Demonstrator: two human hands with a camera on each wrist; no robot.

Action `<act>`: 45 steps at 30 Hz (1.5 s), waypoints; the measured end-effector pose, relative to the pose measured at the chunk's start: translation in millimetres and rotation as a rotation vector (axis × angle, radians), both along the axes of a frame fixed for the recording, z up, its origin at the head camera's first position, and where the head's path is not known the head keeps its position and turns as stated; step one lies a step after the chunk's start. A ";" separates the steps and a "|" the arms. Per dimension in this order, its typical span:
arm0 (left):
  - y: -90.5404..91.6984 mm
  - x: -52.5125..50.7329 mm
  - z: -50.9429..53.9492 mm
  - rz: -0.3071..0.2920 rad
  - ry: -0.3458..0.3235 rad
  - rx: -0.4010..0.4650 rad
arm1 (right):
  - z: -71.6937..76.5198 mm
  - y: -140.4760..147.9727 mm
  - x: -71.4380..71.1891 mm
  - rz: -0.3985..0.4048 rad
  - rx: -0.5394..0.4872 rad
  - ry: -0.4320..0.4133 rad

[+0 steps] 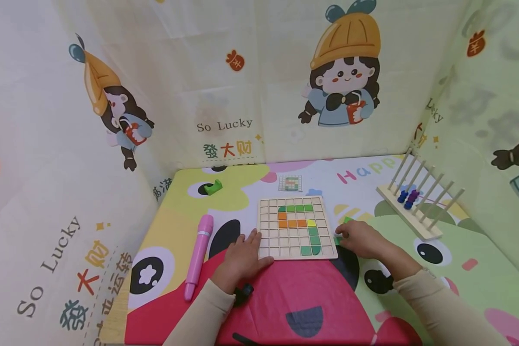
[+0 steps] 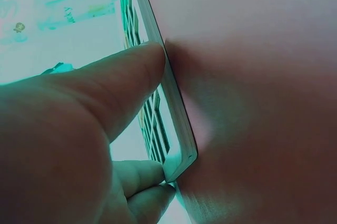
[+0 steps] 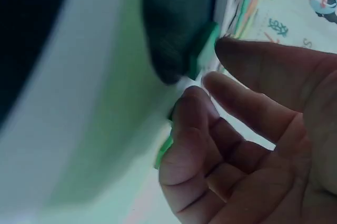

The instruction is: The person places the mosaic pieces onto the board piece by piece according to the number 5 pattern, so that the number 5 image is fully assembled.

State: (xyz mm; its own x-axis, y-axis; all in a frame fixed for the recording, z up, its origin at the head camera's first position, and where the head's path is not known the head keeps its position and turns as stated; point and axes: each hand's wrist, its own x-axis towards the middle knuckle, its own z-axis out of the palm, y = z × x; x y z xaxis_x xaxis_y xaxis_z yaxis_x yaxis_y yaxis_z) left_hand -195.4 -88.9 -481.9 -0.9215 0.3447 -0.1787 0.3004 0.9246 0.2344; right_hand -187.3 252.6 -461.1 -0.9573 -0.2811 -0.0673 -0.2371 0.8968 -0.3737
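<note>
A wooden grid board [image 1: 267, 245] lies flat on the table, with green, orange and yellow tiles [image 1: 291, 223] set in its squares. My left hand [image 1: 243, 257] rests at its lower left corner. The fingers lie along the left side, and the thumb [image 2: 131, 66] touches the front edge. Beside the board's right edge is my right hand [image 1: 365, 239], its fingers bent. In the right wrist view a green tile [image 3: 204, 50] sits right at the thumb tip, while thumb and forefinger stand apart. Another green piece [image 3: 164, 150] shows beyond the other fingers.
A small pattern card [image 1: 290, 183] lies behind the board. To the left are a pink pen-shaped stick [image 1: 199, 257] and a green curved piece [image 1: 214, 187]. A wooden peg stand [image 1: 408, 211] with blue and purple beads is at the right. Printed cloth walls surround the table.
</note>
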 end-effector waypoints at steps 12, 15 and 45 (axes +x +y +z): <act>0.7 1.1 0.3 -0.002 0.011 0.004 | -11.6 -1.1 -0.5 -0.033 0.009 0.012; 0.9 1.4 0.3 0.000 0.010 0.006 | -11.9 -1.8 0.0 -0.036 -0.005 0.021; 1.2 0.1 -1.5 -0.006 0.019 -0.017 | -9.3 -65.1 -14.3 0.169 -0.232 -0.045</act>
State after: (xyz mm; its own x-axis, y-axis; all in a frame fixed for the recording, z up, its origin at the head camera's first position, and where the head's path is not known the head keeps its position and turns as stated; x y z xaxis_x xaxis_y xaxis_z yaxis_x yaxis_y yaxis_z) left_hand -195.3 -87.7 -483.3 -0.9227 0.3475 -0.1670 0.3103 0.9264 0.2132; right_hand -201.6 187.6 -470.4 -0.8932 -0.4490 -0.0238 -0.3543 0.7354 -0.5777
